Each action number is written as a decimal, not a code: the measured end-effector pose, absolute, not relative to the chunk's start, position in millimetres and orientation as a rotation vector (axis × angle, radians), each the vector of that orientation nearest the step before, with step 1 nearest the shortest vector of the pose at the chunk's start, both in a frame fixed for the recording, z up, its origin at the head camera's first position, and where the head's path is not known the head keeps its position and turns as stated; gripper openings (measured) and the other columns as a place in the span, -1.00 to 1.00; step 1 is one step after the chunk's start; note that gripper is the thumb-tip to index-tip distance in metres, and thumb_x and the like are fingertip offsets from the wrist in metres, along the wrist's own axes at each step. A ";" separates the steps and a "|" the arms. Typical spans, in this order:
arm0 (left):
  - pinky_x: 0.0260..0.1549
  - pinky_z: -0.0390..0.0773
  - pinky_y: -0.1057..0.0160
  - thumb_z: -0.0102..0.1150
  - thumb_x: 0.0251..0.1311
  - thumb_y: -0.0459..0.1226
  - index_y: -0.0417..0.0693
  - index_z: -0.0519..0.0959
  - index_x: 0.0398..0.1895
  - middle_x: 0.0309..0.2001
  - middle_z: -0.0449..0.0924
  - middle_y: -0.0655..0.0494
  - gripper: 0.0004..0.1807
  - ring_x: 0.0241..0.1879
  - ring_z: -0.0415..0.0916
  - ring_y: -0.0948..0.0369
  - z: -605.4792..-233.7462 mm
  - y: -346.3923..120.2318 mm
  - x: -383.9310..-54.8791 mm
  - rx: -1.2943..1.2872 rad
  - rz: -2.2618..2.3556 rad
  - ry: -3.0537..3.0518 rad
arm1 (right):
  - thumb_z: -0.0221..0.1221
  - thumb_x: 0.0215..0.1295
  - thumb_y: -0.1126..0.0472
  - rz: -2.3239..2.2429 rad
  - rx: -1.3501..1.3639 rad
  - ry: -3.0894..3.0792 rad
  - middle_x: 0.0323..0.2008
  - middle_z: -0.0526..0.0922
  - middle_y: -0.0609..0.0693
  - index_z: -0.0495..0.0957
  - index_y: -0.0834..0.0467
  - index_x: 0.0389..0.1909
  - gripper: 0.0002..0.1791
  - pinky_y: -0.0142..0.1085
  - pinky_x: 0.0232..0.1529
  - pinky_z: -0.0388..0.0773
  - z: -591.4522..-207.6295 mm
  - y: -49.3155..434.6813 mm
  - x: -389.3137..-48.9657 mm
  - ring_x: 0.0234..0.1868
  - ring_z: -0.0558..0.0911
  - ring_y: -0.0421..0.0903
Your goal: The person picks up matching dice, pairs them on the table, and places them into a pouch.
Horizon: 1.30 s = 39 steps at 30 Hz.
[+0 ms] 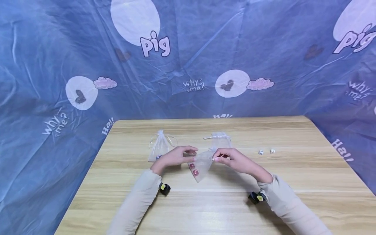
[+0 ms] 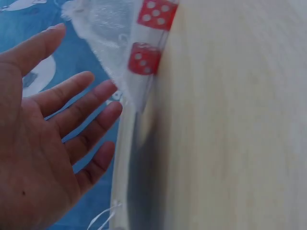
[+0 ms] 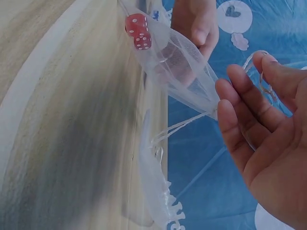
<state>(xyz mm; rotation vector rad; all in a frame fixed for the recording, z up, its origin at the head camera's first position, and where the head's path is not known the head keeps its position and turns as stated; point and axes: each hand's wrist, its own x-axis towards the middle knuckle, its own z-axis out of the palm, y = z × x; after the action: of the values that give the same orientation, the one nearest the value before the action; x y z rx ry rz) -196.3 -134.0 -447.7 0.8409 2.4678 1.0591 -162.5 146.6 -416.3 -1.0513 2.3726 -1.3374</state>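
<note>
A sheer white drawstring pouch with red dice in its lower part is between the two hands. Thumb and forefinger of the right hand pinch its thin white drawstring at the gathered neck, as the right wrist view also shows. On the other side of the pouch, the left hand has its fingers spread and loosely extended, with nothing in its palm. Its fingertips are right at the mesh in the left wrist view.
Behind the left hand lies a tied mesh pouch with blue dice. Another mesh pouch lies flat beyond the right hand. Two white dice sit farther right on the wooden table. A blue printed cloth hangs behind.
</note>
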 end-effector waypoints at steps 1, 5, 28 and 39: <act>0.18 0.47 0.10 0.14 0.30 -0.13 -0.12 0.37 0.32 0.13 0.57 -0.07 -0.44 0.12 0.52 0.05 -449.2 -131.8 -197.5 0.844 1.050 2.458 | 0.09 0.38 0.25 -1.338 -1.054 2.371 -0.29 0.63 0.20 0.58 0.26 -0.20 -0.84 -0.34 -0.21 0.58 -416.5 146.7 -162.4 -0.28 0.57 -0.23; 0.14 0.49 0.18 0.18 0.27 -0.14 -0.11 0.39 0.30 0.05 0.60 -0.07 -0.45 0.06 0.54 0.09 -454.0 -125.0 -201.6 0.829 1.073 2.398 | 0.09 0.37 0.25 -1.340 -1.058 2.371 -0.30 0.64 0.13 0.58 0.26 -0.20 -0.84 -0.36 -0.22 0.57 -416.6 146.5 -161.6 -0.28 0.55 -0.31; -0.14 0.49 0.31 0.34 0.09 -0.28 -0.11 0.49 0.08 -0.19 0.55 0.02 -0.54 -0.22 0.44 0.25 -457.7 -132.6 -199.3 0.666 1.317 2.358 | 0.25 0.23 0.19 -1.274 -0.920 2.420 -0.36 0.65 0.02 0.57 0.25 -0.20 -0.78 -0.41 -0.32 0.58 -447.6 134.2 -163.4 -0.36 0.56 -0.24; -0.14 0.50 0.31 0.37 0.05 -0.29 -0.11 0.48 0.04 -0.20 0.56 0.02 -0.54 -0.22 0.45 0.24 -456.3 -135.9 -196.0 0.634 1.341 2.383 | 0.22 0.25 0.22 -1.215 -0.852 2.444 -0.53 0.61 0.06 0.55 0.19 -0.36 -0.89 -0.43 -0.53 0.48 -454.1 107.1 -160.7 -0.56 0.48 -0.24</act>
<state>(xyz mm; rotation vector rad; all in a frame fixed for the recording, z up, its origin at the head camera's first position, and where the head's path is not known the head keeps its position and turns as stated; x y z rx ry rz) -196.0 -135.9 -456.3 0.6337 2.3831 1.3411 -160.7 107.1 -454.1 -0.8524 2.4441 -1.2147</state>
